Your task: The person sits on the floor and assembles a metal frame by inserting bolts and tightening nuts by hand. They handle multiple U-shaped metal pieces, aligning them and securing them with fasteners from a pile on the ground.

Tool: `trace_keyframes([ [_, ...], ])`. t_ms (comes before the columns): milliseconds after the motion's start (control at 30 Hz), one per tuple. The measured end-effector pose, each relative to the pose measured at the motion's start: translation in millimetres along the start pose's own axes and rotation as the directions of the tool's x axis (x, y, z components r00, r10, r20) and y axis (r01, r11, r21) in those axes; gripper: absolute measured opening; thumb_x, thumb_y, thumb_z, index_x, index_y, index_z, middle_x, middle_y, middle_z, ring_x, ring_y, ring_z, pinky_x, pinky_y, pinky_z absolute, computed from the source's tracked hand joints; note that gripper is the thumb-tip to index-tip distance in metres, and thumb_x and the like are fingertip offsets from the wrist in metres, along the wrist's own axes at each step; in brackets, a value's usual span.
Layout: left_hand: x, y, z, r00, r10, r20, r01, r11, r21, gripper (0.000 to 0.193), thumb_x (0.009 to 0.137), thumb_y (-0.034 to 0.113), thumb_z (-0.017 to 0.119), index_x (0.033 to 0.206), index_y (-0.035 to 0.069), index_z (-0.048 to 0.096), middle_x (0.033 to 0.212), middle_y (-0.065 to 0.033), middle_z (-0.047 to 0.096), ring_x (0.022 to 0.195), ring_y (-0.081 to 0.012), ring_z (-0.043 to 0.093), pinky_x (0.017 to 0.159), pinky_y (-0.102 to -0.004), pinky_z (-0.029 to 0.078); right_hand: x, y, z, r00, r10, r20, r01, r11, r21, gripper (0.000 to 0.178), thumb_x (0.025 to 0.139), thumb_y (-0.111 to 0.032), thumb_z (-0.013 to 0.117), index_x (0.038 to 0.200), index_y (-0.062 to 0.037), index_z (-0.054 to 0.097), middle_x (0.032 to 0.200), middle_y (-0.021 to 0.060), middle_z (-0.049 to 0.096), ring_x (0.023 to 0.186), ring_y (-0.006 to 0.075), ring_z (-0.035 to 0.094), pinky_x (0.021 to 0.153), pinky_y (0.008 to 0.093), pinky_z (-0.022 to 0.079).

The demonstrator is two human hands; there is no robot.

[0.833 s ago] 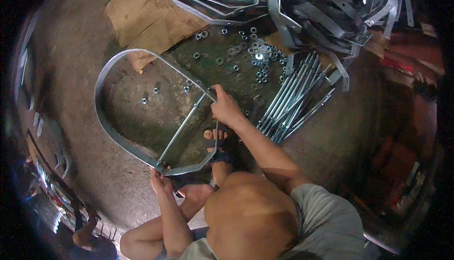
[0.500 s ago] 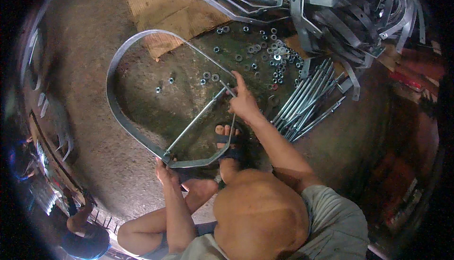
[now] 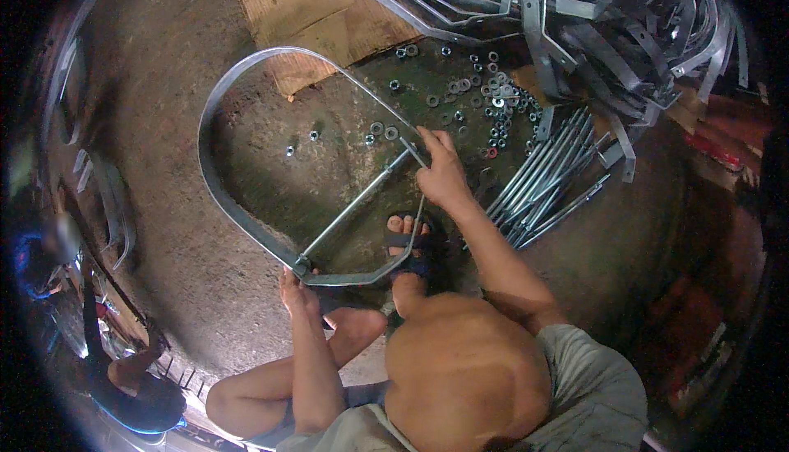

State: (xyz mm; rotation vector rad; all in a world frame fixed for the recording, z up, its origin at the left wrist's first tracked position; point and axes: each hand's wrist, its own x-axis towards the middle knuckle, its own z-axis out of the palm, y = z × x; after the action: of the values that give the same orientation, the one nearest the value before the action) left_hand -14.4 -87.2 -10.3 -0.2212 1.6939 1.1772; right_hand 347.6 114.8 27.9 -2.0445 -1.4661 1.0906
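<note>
While both hands steady it, a bent metal strap hoop (image 3: 215, 197) lies flat on the concrete floor (image 3: 156, 107) with a threaded rod (image 3: 355, 203) spanning it

Its right end is held by the right hand (image 3: 440, 174), grip pinching the rod's tip where it meets the strap; the left hand (image 3: 292, 288) is pressed together on the rod's other end at the hoop's near corner. A sandalled foot (image 3: 408, 242) rests just inside the hoop's near edge. Loose nuts and washers (image 3: 485, 103) scatter beyond the right hand, a bundle of threaded rods (image 3: 546, 181) lies to its right, cardboard (image 3: 304, 8) sits at the far side, and a heap of bent straps (image 3: 608, 33) fills the far right corner
</note>
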Motion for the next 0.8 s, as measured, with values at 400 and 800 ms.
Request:
trace_keyframes([
  [400, -45.3, 46.6, 62.0, 0.93, -0.095, -0.355, 0.26, 0.853, 0.452, 0.04, 0.098, 0.028, 0.062, 0.128, 0.002, 0.054, 0.109, -0.0148, 0.063, 0.088, -0.0294, 0.064, 0.073, -0.0448, 0.054, 5.9, 6.6, 2.4, 0.995, 0.061, 0.079, -0.071, 0.99, 0.119, 0.075, 0.068, 0.0, 0.066, 0.141, -0.0004, 0.048, 0.137, 0.0201, 0.048, 0.128, 0.0416, 0.049, 0.109, 0.0417, 0.041],
  [800, -34.3, 18.8, 223.5, 0.432, 0.417, 0.8, -0.883, 0.016, 0.469, 0.045, 0.079, 0.013, 0.073, 0.122, 0.005, 0.061, 0.111, -0.0178, 0.062, 0.103, -0.0381, 0.059, 0.092, -0.0466, 0.047, 3.8, -10.7, -2.9, 0.987, 0.109, 0.116, -0.12, 0.988, 0.094, 0.077, 0.071, 0.003, 0.063, 0.144, -0.0005, 0.041, 0.144, 0.0233, 0.045, 0.134, 0.0406, 0.046, 0.111, 0.0432, 0.039],
])
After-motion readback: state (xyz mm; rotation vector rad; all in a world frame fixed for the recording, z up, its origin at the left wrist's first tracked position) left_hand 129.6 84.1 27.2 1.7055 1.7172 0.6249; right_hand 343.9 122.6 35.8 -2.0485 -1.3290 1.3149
